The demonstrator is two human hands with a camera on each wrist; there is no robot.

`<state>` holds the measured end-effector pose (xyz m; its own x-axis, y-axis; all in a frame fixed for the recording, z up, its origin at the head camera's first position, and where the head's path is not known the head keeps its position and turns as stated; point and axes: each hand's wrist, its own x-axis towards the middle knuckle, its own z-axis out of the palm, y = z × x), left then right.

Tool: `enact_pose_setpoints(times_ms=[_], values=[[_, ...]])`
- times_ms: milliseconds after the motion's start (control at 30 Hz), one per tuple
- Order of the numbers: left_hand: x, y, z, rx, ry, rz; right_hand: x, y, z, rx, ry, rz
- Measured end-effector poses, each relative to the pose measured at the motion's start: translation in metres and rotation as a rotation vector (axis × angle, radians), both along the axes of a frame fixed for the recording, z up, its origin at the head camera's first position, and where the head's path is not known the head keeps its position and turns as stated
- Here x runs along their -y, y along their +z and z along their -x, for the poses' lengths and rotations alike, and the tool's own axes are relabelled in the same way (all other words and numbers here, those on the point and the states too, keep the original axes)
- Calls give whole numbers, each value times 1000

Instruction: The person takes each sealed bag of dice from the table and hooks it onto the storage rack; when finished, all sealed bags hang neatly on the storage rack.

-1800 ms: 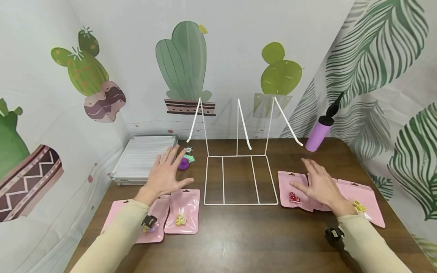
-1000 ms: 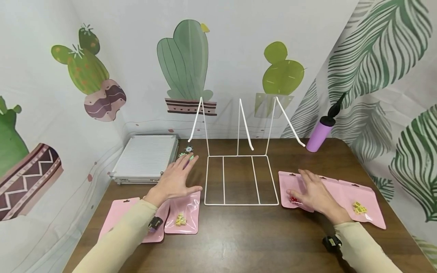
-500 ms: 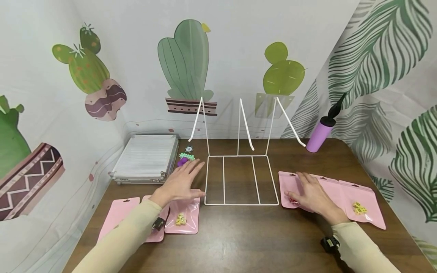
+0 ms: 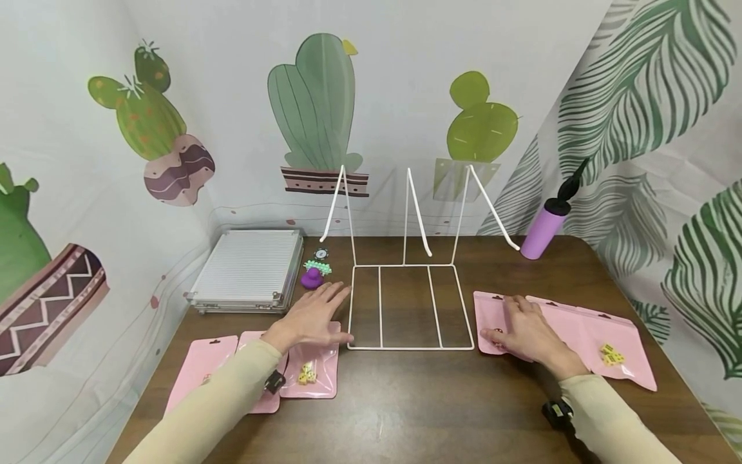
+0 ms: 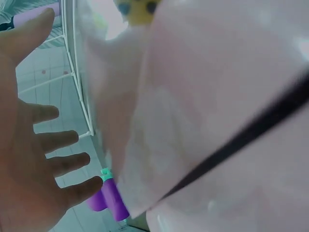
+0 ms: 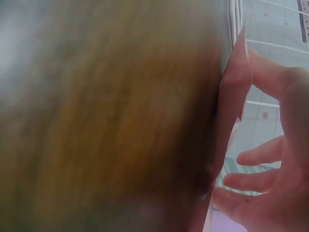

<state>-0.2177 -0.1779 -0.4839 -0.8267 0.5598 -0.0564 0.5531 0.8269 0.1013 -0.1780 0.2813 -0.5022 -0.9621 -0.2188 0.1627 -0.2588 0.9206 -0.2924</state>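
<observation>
My left hand hovers, fingers spread, over the upper part of a pink pouch with yellow dice behind its clear front. The left wrist view shows that hand's fingers apart from the pouch film. On the right, my right hand lies low over a pink pouch with red dice partly hidden by the thumb. In the right wrist view its fingers bend loosely near the pouch edge; whether they touch it I cannot tell. Neither hand grips anything.
A white wire rack with three hooks stands between the hands. More pink pouches lie right and left. Behind the left hand are a purple duck, a poker chip and a silver case. A purple pump stands at back right.
My left hand has come down and toward me, from beside the case to over the yellow-dice pouch, uncovering the duck. My right hand has shifted left and lower over the red-dice pouch.
</observation>
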Motion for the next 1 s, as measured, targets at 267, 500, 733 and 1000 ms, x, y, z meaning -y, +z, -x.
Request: enact_pose_setpoints(times_ms=[267,500,733,1000], values=[[-5,-9,-5,45,11,38,7,-1,2,35,-36,-51],[-7,-14,-7,46,27,62,10,1,5,52,-93,-13],[-9,-12,-5,33,30,81,13,5,5,169,-191,42],[-10,-14,-3,35,29,95,11,3,4,207,-211,91]])
